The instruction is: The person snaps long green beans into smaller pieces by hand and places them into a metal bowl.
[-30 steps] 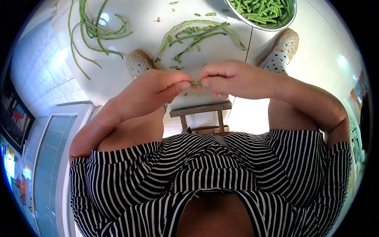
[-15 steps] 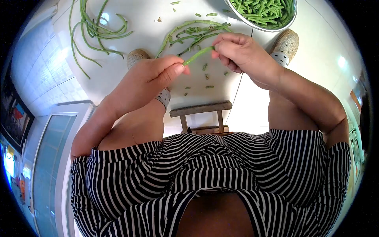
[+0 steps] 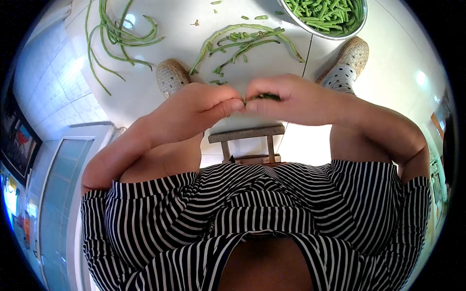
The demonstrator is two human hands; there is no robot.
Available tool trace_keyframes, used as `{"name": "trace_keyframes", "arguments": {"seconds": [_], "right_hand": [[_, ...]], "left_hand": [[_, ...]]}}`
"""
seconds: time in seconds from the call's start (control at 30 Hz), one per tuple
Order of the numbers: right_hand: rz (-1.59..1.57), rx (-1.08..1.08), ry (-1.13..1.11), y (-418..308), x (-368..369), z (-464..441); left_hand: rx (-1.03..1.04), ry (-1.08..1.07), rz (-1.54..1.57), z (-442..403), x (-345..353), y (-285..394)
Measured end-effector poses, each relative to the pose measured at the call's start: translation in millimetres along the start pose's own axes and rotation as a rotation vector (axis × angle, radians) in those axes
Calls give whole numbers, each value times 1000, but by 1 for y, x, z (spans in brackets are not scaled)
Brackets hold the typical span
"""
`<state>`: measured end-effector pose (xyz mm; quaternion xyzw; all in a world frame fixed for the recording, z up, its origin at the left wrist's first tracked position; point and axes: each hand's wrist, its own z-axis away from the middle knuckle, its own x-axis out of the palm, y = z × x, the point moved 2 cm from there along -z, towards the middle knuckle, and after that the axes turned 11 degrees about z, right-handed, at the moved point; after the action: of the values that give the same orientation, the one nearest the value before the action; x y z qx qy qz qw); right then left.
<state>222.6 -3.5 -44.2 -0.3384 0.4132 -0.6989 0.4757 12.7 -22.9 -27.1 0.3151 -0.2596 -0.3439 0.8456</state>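
My left hand (image 3: 194,110) and my right hand (image 3: 298,101) meet fingertip to fingertip above the floor between my feet. Green long bean (image 3: 269,96) shows in the curled fingers of my right hand, and a small bit of it sits at the touching fingertips. My left thumb and forefinger are pinched on that end. How much bean the fingers cover is hidden, and the right hand is slightly blurred. Just beyond the hands, several paler or darker long beans (image 3: 247,50) lie on the floor with short broken pieces.
A metal bowl (image 3: 363,22) full of cut bean pieces (image 3: 323,14) stands at the upper right. Whole long beans (image 3: 116,41) lie in a loose bundle at the upper left. My shoes (image 3: 172,77) flank the work, and a low wooden stool (image 3: 246,134) shows near my knees.
Both hands have come closer together and nearer my body. The bean length stretched between them earlier is now mostly hidden in the fingers. The curved bean on the floor is more exposed.
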Motion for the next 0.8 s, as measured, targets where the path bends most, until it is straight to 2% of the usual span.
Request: {"name": "trace_keyframes", "arguments": {"seconds": [0.13,0.23,0.3,0.37,0.43,0.47,0.5,0.57,0.63,0.7,0.73,0.77,0.8], "right_hand": [[31,90,-53,-7,-3,3],[17,139,-62,2,-9,4],[-13,197,55,11,-11,5],[-57,215,97,13,-16,5],[-296,401,233,14,-27,5],[-295,495,439,20,-32,3],[-293,495,440,28,-41,3],[-461,462,695,40,-64,10],[-465,454,674,40,-59,12],[-295,373,400,23,-38,4],[-267,399,248,13,-27,1],[-298,265,106,14,-18,-1],[-181,183,63,15,-8,-3]], "left_hand": [[36,-38,5,0,4,1],[-74,4,32,3,-4,3],[-197,-6,26,6,-12,5],[-116,31,15,7,-9,-1],[-35,70,7,9,-8,-2],[-28,41,13,10,-8,0],[-19,12,19,9,-8,1],[-35,14,31,10,-9,0],[-58,11,47,11,-10,0],[-62,-7,21,9,-8,1],[-61,-7,19,7,-7,0],[-40,-11,-14,6,-5,0],[-19,-14,-46,4,-3,0]]}}
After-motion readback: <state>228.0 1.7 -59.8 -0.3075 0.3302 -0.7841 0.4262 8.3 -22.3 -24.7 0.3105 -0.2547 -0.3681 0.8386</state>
